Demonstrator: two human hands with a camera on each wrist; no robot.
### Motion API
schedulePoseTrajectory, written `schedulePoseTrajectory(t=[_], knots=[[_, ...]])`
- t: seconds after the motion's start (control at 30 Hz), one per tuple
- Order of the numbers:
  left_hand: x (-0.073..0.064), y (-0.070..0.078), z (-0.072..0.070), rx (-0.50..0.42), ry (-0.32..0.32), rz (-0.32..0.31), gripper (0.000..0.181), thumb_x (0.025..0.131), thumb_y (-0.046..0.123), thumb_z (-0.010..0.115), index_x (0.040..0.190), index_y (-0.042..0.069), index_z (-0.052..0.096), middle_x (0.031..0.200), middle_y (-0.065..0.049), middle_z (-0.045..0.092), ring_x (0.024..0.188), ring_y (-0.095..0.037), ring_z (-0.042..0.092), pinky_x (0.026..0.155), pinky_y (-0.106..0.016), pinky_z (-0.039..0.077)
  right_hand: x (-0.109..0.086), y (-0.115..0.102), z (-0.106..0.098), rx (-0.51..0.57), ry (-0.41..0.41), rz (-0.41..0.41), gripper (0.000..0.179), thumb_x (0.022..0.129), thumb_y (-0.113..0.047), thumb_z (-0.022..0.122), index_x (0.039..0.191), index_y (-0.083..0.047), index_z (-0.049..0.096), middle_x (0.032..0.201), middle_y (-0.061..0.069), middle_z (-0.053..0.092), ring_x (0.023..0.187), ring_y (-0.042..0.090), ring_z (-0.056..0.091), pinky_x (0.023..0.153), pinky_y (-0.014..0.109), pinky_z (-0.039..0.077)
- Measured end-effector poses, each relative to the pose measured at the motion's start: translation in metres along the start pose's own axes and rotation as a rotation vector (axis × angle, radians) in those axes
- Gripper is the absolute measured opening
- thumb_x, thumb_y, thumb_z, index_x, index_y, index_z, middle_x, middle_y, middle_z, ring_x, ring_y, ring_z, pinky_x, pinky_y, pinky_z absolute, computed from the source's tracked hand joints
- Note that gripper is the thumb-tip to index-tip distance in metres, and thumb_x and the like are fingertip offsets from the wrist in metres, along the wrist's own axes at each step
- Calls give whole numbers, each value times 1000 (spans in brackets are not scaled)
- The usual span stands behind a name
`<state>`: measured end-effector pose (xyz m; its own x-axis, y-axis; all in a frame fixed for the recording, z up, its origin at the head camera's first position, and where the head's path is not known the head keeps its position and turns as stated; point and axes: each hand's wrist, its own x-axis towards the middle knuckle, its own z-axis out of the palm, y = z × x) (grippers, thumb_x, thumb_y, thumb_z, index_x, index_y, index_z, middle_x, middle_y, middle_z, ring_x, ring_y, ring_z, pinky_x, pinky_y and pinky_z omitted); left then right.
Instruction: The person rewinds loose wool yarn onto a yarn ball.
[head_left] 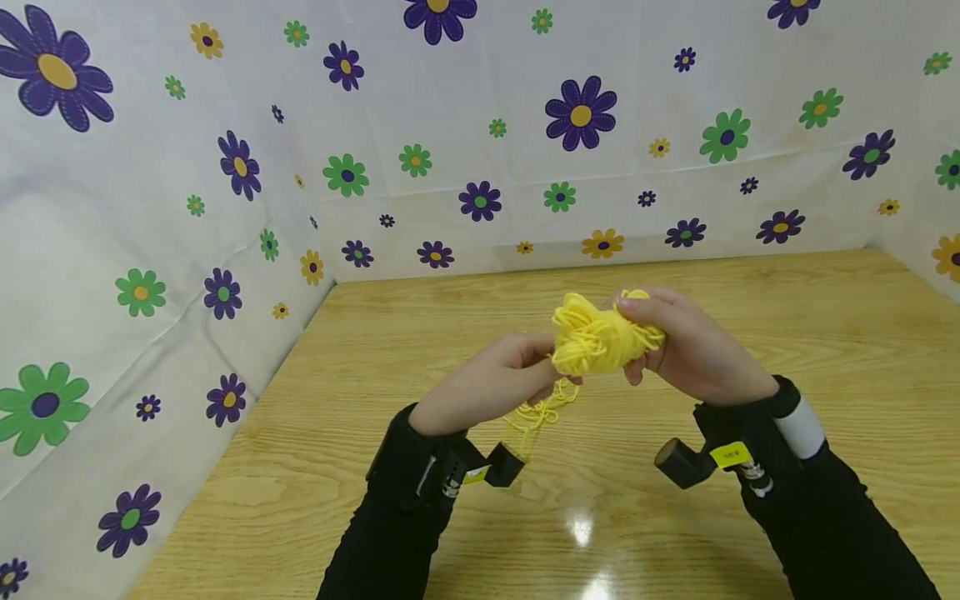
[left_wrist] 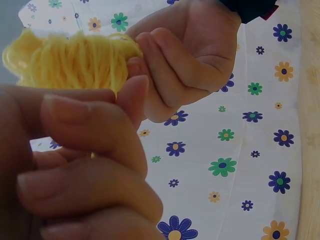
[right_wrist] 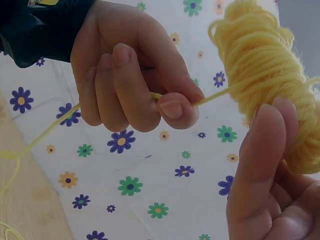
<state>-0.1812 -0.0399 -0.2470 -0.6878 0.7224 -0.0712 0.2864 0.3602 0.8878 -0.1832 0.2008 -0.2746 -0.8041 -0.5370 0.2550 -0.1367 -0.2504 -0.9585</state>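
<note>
A bundle of yellow yarn is held up above the table by my right hand, whose thumb and fingers grip its right end. In the right wrist view the yarn bundle shows strands wound around its middle and loops at the ends. My left hand is just left of the bundle. In the right wrist view, the left hand pinches a single strand between thumb and forefinger, and that strand runs taut to the bundle. Its tail passes through the curled fingers and hangs down.
Loose yellow yarn lies in loops on the wooden table beneath the left hand. A white cloth with printed flowers stands behind the table and along its left side. Black wrist cameras stick out below both wrists.
</note>
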Motion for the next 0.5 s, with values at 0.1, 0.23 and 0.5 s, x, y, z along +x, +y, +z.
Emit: schedulePoseTrajectory(t=[0.1, 0.23, 0.5], knots=[[-1, 0, -1, 4, 7, 8, 26, 107, 11, 38, 116, -3, 57, 74, -1, 44, 65, -17, 39, 62, -25, 35, -1, 0, -1, -46, -52, 5, 30, 107, -23, 42, 101, -12, 69, 89, -2, 63, 73, 12, 58, 60, 24, 52], [-2, -1, -1, 13, 25, 20, 21, 107, 11, 39, 103, 0, 57, 73, -2, 43, 65, -17, 39, 62, -25, 35, -1, -1, -2, -125, -122, 17, 27, 107, -22, 43, 99, -13, 68, 88, -3, 62, 70, 11, 58, 58, 24, 51], [-2, 1, -2, 26, 46, 14, 23, 108, 15, 44, 99, 0, 59, 68, -1, 38, 59, -16, 34, 60, -25, 31, -1, -6, 0, -290, -203, 79, 18, 104, -21, 51, 102, -7, 63, 88, 0, 65, 68, 14, 58, 55, 26, 50]])
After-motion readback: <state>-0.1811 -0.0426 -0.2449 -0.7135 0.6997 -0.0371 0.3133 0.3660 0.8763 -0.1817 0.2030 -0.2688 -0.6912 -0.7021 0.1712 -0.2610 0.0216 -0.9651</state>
